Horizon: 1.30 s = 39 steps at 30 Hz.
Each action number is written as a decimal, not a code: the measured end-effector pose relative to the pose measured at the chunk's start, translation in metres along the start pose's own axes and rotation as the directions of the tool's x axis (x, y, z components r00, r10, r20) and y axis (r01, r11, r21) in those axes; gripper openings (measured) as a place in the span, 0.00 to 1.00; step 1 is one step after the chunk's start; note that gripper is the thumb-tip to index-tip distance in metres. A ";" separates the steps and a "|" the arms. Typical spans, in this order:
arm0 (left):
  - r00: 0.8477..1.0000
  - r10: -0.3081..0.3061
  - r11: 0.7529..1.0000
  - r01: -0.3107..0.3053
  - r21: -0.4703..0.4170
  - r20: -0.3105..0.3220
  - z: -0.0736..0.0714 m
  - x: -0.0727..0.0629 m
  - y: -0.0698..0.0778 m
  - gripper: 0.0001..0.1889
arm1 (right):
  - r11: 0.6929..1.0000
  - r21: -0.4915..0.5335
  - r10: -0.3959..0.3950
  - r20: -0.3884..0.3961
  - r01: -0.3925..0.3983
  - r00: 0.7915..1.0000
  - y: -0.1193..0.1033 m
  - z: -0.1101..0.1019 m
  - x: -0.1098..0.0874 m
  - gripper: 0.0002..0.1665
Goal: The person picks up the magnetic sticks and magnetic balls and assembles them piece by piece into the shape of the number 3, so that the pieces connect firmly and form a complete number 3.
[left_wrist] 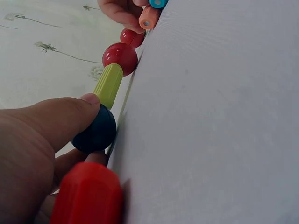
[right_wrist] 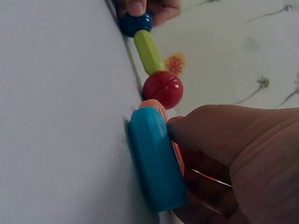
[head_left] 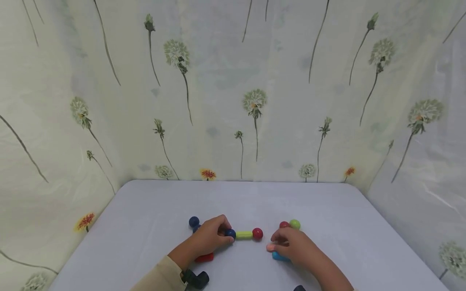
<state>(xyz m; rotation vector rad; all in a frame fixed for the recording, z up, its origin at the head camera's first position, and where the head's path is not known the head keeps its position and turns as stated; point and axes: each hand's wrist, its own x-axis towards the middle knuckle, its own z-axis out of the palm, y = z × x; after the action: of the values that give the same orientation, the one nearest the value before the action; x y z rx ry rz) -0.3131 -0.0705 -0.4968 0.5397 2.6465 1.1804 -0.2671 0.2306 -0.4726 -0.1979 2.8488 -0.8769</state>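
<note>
With thumb and fingers, my left hand (head_left: 208, 235) pinches a dark blue ball (head_left: 230, 233) on the white table. Joined to that ball is a yellow-green ribbed stick (head_left: 244, 235), which ends in a red ball (head_left: 257, 233). To the right, my right hand (head_left: 297, 245) holds a salmon-orange stick (right_wrist: 174, 140) between thumb and fingers. A light blue stick (right_wrist: 158, 161) lies alongside, nearer the right wrist camera. The orange stick's tip stands a little apart from the red ball in the head view. My right fingertips are partly hidden.
A red stick (head_left: 204, 258) lies under my left wrist. Beyond that hand is another dark blue ball (head_left: 194, 221), with a further blue piece partly covered. Behind my right hand sit a second red ball (head_left: 284, 224) and a green ball (head_left: 295, 224). A flowered curtain (head_left: 218, 81) borders the table.
</note>
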 end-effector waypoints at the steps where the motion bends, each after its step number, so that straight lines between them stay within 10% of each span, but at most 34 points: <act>1: 1.000 0.003 1.000 -0.003 0.000 0.000 0.000 0.000 0.000 0.15 | 1.000 -0.004 0.015 0.005 -0.015 1.000 0.001 0.000 -0.001 0.17; 39: 1.000 -0.014 1.000 0.014 -0.009 0.018 -0.002 -0.001 0.001 0.15 | 0.987 -0.055 0.152 -0.032 -0.153 0.988 0.003 0.001 -0.008 0.12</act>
<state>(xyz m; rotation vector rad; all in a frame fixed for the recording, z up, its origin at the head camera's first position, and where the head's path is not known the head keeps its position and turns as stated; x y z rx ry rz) -0.3127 -0.0715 -0.4947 0.5273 2.6244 1.1778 -0.2595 0.2340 -0.4738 0.0261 2.8707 -0.7745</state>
